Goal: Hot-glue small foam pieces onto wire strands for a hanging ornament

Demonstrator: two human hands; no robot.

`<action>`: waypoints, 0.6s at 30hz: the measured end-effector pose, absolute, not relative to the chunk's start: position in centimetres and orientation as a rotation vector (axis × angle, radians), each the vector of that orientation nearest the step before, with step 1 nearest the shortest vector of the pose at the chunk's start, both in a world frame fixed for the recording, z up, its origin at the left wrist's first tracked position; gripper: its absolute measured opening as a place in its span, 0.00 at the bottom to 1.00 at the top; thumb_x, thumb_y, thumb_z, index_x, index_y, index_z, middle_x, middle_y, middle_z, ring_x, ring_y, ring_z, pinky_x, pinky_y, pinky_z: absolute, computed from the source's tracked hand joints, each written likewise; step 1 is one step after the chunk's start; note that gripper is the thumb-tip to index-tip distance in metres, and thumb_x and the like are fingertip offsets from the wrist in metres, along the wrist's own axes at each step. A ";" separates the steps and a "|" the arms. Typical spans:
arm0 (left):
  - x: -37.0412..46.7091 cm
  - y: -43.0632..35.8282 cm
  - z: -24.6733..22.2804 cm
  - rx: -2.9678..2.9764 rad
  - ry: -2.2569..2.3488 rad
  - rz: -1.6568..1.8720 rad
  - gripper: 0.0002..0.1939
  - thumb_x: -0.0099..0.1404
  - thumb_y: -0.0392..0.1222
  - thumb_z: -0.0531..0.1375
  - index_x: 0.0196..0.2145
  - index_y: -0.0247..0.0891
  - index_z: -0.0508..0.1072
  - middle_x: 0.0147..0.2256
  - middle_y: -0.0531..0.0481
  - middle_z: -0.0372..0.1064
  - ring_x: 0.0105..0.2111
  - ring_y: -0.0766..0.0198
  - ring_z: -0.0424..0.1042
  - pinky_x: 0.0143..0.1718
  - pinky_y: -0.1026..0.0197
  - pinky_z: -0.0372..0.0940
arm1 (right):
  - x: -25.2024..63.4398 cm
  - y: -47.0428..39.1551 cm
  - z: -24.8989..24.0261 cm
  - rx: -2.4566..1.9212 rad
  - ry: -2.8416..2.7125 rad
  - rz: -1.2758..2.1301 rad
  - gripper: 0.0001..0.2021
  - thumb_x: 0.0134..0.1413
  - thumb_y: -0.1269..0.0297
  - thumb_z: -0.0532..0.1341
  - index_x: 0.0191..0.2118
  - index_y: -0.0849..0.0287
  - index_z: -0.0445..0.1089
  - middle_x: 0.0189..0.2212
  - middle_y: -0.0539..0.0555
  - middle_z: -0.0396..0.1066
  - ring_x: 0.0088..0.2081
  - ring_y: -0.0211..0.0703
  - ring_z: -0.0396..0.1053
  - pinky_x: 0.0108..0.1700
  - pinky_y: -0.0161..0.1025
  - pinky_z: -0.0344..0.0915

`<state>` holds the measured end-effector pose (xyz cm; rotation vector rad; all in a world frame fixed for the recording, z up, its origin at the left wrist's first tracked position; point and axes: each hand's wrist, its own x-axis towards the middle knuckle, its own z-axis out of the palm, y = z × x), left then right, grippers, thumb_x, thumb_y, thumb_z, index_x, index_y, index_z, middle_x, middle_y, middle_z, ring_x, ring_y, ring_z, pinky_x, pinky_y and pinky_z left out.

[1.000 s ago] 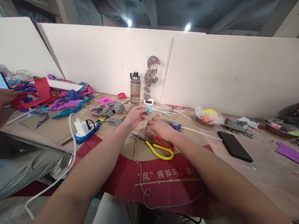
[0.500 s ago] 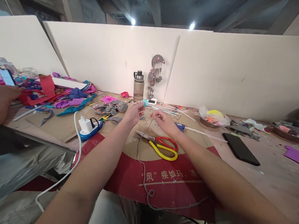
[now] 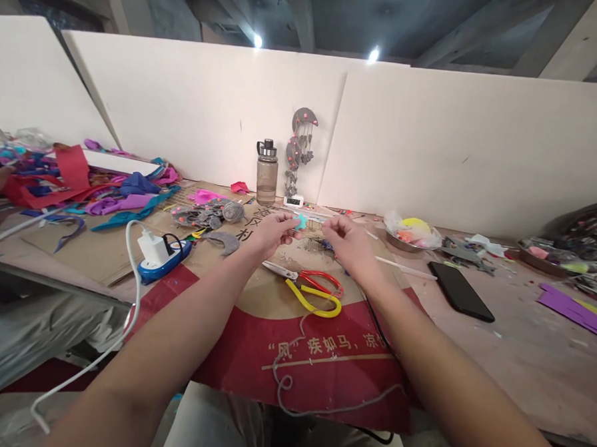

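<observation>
Turq. piece (image 3: 301, 221), ctr, is looking matt; scissors (image 3: 292, 276), lower ctr, are showing metal & glossy plastic. Grey yarn (image 3: 349, 407), btm ctr, is looking fuzzy; bottle (image 3: 266, 182), upper ctr, is showing smooth translucent plastic.

You pinch a small turquoise piece (image 3: 300, 221) in your left hand (image 3: 274, 235); grey yarn (image 3: 284, 389) lies looped on red cardboard (image 3: 241, 354).

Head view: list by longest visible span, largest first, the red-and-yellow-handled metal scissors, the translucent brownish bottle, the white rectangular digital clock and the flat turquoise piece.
1. Scissors
2. Bottle
3. Clock
4. Turquoise piece, held in the left hand; the fingers may hide part of it.
</observation>
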<state>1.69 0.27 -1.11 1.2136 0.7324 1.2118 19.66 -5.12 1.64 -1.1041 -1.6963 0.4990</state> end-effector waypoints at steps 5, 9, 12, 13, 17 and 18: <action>2.8 -0.5 -1.4 1.207 0.752 1.156 0.13 0.53 0.38 0.68 0.30 0.33 0.67 0.27 0.48 0.73 0.27 0.65 0.75 0.24 0.68 0.64 | 20.4 -4.4 -1.5 -1.146 -1.855 0.128 0.04 0.54 0.68 0.57 0.31 0.58 0.68 0.28 0.50 0.66 0.31 0.39 0.62 0.36 0.37 0.58; 3.6 -1.2 -1.7 1.243 0.747 1.072 0.15 0.53 0.40 0.69 0.33 0.32 0.70 0.32 0.46 0.75 0.29 0.64 0.77 0.28 0.66 0.68 | 21.0 -4.8 -1.1 -1.115 -1.887 0.053 0.03 0.55 0.70 0.58 0.32 0.59 0.68 0.32 0.52 0.67 0.35 0.40 0.64 0.39 0.37 0.59; 4.0 -1.6 -2.0 1.265 0.721 1.045 0.16 0.51 0.41 0.70 0.34 0.33 0.71 0.34 0.44 0.76 0.32 0.62 0.77 0.31 0.65 0.70 | 21.0 -5.0 -0.8 -1.144 -1.882 0.032 0.03 0.56 0.70 0.59 0.31 0.59 0.68 0.32 0.52 0.66 0.36 0.41 0.64 0.40 0.38 0.60; 4.1 -1.7 -2.0 1.263 0.710 1.039 0.16 0.51 0.41 0.70 0.34 0.33 0.71 0.34 0.44 0.76 0.32 0.62 0.77 0.32 0.64 0.70 | 21.0 -5.1 -0.8 -1.156 -1.876 0.027 0.03 0.56 0.70 0.59 0.32 0.59 0.68 0.32 0.52 0.66 0.35 0.41 0.64 0.40 0.38 0.60; 4.3 -2.1 -1.9 1.265 0.654 1.022 0.17 0.50 0.41 0.70 0.35 0.34 0.71 0.33 0.46 0.76 0.32 0.60 0.78 0.34 0.60 0.71 | 21.0 -5.0 -0.9 -1.205 -1.868 0.015 0.03 0.56 0.69 0.59 0.32 0.58 0.68 0.33 0.52 0.66 0.35 0.41 0.64 0.39 0.38 0.60; 4.3 -2.1 -1.9 1.262 0.645 1.024 0.16 0.51 0.42 0.70 0.35 0.34 0.71 0.33 0.46 0.76 0.32 0.60 0.78 0.35 0.60 0.71 | 21.1 -5.0 -1.0 -1.214 -1.868 0.008 0.03 0.56 0.69 0.59 0.32 0.58 0.68 0.34 0.52 0.66 0.35 0.41 0.64 0.40 0.38 0.60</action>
